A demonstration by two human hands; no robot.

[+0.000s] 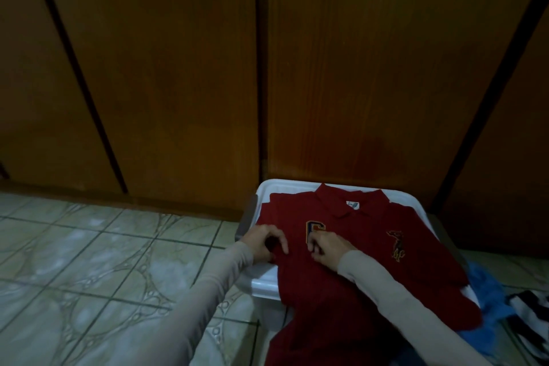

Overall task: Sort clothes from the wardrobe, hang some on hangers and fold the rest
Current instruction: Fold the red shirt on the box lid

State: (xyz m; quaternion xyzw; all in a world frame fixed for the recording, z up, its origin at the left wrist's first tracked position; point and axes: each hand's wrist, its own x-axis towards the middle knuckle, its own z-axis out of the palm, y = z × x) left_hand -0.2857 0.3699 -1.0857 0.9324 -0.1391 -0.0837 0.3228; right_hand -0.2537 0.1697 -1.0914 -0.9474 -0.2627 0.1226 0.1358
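Red polo (356, 246) spread on white bin (267, 279). Left hand (264, 242) pinches its edge; right hand (326, 248) pinches its chest fabric

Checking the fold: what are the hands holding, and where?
Both hands pinch the red polo shirt: left hand at its side edge, right hand mid-chest beside the letter patch.

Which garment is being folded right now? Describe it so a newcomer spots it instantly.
Find the brown wardrobe doors; at their foot sits a white plastic box on the tiled floor. Spread across its top is the dark red polo shirt, with the left hand and right hand gripping its fabric. Unlike the blue garment and striped one beside it, it has a collar and embroidered chest emblems.
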